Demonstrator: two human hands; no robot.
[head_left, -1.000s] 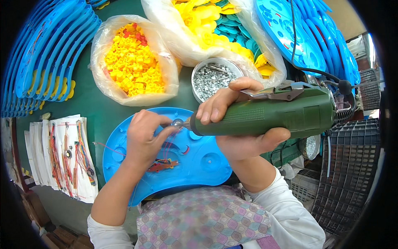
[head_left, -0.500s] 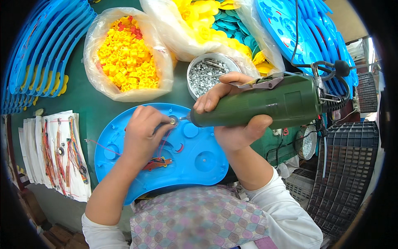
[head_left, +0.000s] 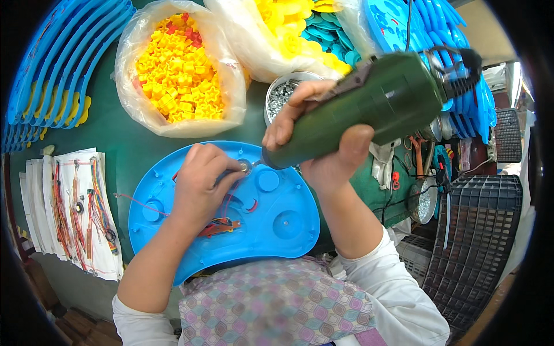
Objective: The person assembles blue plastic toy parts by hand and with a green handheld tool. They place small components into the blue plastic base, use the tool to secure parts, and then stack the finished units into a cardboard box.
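My right hand (head_left: 329, 144) grips a thick dark-green electric screwdriver (head_left: 360, 104), its back end raised to the right. The screwdriver's tip points down-left at a small round silvery part (head_left: 246, 166) in a blue kidney-shaped plastic shell (head_left: 271, 242). My left hand (head_left: 202, 176) rests over the shell, with thumb and forefinger closed at that round part. Whether the tip touches a screw there is too small to tell. An orange-brown circuit board (head_left: 219, 226) with thin wires lies in the shell, partly beside my left wrist.
Beyond the shell stand a bag of yellow and red star-shaped pieces (head_left: 179, 81), a round tin of screws (head_left: 283, 95) and a bag of yellow and teal parts (head_left: 283, 29). Blue shells (head_left: 75, 63) are stacked far left; wired parts on white sheets (head_left: 81, 213) lie left. Black crates (head_left: 473, 230) stand right.
The screwdriver has tilted, its back end swinging up and away while its tip stays near the round part. My left hand holds almost the same place.
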